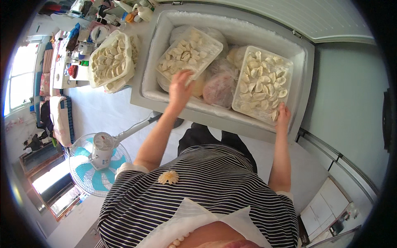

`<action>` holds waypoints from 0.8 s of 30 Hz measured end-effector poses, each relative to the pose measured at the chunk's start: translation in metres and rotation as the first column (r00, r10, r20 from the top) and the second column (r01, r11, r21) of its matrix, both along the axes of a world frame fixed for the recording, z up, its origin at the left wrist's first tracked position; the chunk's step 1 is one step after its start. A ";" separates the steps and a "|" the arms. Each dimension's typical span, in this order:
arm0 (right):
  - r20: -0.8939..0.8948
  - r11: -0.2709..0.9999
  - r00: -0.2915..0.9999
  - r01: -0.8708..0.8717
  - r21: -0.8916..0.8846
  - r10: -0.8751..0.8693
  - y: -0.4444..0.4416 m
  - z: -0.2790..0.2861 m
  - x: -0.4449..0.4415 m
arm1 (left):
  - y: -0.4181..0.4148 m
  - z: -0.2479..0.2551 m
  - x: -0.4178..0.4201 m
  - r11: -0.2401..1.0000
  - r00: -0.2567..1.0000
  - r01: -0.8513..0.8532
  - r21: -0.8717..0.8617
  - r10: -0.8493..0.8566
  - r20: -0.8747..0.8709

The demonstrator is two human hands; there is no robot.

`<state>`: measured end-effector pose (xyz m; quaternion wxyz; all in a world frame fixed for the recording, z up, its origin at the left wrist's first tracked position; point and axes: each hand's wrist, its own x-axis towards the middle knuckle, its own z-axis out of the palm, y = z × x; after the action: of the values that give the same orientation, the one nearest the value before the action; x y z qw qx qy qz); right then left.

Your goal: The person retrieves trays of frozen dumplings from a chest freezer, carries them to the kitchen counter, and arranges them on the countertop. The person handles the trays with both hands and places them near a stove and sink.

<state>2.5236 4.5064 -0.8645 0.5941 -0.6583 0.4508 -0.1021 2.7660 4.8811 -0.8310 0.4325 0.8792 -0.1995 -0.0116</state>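
Observation:
Two white plastic trays of floured dumplings lie on bagged food inside an open chest freezer [228,28]. My right hand [283,116] grips the near right corner of the right tray [237,97], its thumb over the rim beside the dumplings [263,82]. Over the near edge of the left tray [208,42] is my left hand [180,88], its fingertips by the nearest dumplings [186,51]. Whether these fingers hold the rim is unclear. Between the trays shows a clear plastic bag [220,85] with pinkish contents.
Left of the freezer, more dumplings fill a white tray [126,59] stacked on another. The raised freezer lid [338,21] stands behind. A pedestal fan [100,164] with blue blades is at my left. Bottles [144,13] and clutter crowd the far left corner.

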 end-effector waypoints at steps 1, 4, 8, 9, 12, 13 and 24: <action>0.022 1.000 1.000 0.017 -0.007 -0.017 -0.001 0.006 0.005 | 0.017 0.000 0.010 0.998 0.998 -0.057 -0.017 0.057 -0.002; 0.060 0.996 0.995 0.086 -0.011 -0.085 0.011 0.023 0.020 | 0.060 0.000 0.021 0.987 0.984 -0.162 0.013 0.162 -0.071; 0.198 0.998 0.979 -0.047 0.034 0.039 0.032 0.040 0.062 | 0.065 -0.008 0.024 0.990 0.979 -0.144 -0.005 0.142 -0.145; 0.183 0.999 0.983 -0.032 0.029 0.026 0.034 0.040 0.066 | 0.061 -0.007 0.029 0.991 0.980 -0.132 -0.018 0.127 -0.155; 0.121 1.000 0.993 -0.006 0.000 0.006 0.034 0.031 0.063 | 0.066 -0.020 0.037 0.987 0.981 -0.158 -0.001 0.157 -0.111; 0.089 1.000 0.996 -0.012 -0.019 0.014 0.032 0.019 0.061 | 0.063 -0.022 0.037 0.988 0.980 -0.157 0.007 0.157 -0.119; 0.098 0.976 0.972 -0.214 -0.022 0.216 0.093 0.030 0.125 | 0.034 -0.010 0.041 0.991 0.980 -0.075 -0.109 0.054 -0.191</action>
<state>2.6484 4.5995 -0.8346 0.6198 -0.7006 0.3460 -0.0725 2.8067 4.9150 -0.8405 0.4997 0.8537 -0.1295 -0.0688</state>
